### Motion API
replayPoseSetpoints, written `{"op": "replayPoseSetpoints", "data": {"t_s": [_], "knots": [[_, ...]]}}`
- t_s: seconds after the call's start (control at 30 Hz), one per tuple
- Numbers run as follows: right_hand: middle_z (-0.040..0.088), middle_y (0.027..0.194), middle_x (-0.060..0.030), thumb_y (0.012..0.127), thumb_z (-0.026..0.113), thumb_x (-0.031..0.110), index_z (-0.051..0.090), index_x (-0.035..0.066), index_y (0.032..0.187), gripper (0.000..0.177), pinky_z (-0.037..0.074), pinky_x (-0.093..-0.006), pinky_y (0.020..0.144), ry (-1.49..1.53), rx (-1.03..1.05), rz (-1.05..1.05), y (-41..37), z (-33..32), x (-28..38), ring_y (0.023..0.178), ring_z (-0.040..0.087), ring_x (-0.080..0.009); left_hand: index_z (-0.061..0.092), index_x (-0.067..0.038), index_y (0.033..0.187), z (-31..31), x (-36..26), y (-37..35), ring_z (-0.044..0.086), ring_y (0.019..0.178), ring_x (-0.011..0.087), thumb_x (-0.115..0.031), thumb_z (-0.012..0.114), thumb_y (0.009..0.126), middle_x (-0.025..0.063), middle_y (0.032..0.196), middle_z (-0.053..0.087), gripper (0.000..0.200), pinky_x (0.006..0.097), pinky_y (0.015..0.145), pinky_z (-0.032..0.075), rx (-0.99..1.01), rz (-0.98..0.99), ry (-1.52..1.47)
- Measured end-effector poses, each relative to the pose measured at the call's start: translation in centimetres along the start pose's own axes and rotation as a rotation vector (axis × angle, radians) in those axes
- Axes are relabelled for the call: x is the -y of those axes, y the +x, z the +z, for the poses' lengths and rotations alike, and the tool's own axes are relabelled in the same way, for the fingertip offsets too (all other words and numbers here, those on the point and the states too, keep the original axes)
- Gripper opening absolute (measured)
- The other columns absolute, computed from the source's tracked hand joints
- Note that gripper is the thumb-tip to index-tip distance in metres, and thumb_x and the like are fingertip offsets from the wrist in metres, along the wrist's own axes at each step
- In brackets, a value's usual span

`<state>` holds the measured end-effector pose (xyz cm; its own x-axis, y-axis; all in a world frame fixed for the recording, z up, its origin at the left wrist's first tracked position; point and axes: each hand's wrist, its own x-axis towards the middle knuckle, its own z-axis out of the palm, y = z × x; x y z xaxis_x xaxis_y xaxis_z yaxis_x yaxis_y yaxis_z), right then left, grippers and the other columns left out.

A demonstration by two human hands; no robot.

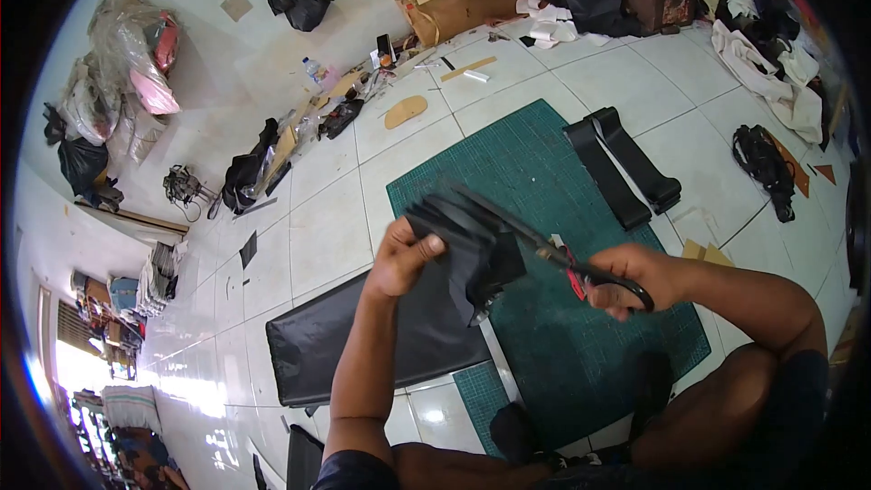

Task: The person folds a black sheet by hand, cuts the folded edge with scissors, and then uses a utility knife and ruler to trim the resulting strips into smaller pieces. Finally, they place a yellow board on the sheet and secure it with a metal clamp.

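My left hand [406,259] pinches a bunch of folded black material [476,259], with the thumb on top. In my right hand [631,281] is a large pair of black-handled scissors [544,247], its blades reaching toward the upper left, over or beside the black material. The blades and the material's upper edge are blurred, so contact between them is unclear. Both hands are above a green cutting mat [581,354]. Something red [576,279] lies on the mat just behind the scissors. A large black sheet [354,340] lies on the floor under my left forearm.
Two black strips [626,168] lie at the mat's upper right. Farther right is a black bundle [765,168]. A cardboard box [472,9] and cloth piles stand along the far wall. A metal ruler [501,363] lies along the mat's lower left edge.
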<state>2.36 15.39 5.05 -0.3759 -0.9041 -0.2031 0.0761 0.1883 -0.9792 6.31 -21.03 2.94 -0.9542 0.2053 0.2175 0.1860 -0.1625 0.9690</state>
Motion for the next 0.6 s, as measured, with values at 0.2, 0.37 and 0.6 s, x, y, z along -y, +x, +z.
{"op": "replayPoseSetpoints", "data": {"t_s": [0.2,0.37,0.6], "knots": [[0.062,0.095,-0.02,0.091,0.071,0.036,0.05,-0.001,0.111,0.047,0.049,-0.0425,0.081,-0.573,-0.489,0.338,-5.8,-2.2,-12.5,0.089,0.062,-0.0322,0.052,-0.006,0.135,-0.9,-2.2,1.8,0.053,0.124,0.0205,-0.021,0.057,0.099,0.0062,0.132,0.059,0.039,0.0385,0.108,0.037,-0.259,0.187,-0.048],[0.056,0.108,-0.0287,0.089,0.071,0.027,0.046,-0.002,0.118,0.047,0.046,-0.0493,0.089,-0.826,-0.615,0.509,-12.4,-1.5,-29.2,0.101,0.058,-0.0436,0.053,-0.006,0.134,-0.7,-4.1,2.9,0.053,0.124,0.0187,-0.015,0.05,0.102,0.0056,0.133,0.059,0.033,0.0383,0.109,0.036,-0.355,0.305,-0.061],[0.056,0.107,-0.0252,0.08,0.078,0.02,0.049,-0.002,0.111,0.048,0.045,-0.0484,0.089,-0.822,-0.605,0.556,-14.5,-0.8,-30.8,0.105,0.057,-0.0423,0.056,-0.006,0.131,0.1,-5.1,4.4,0.057,0.117,0.0165,-0.016,0.051,0.103,0.0048,0.127,0.063,0.03,0.0352,0.105,0.04,-0.362,0.369,-0.036]]}}
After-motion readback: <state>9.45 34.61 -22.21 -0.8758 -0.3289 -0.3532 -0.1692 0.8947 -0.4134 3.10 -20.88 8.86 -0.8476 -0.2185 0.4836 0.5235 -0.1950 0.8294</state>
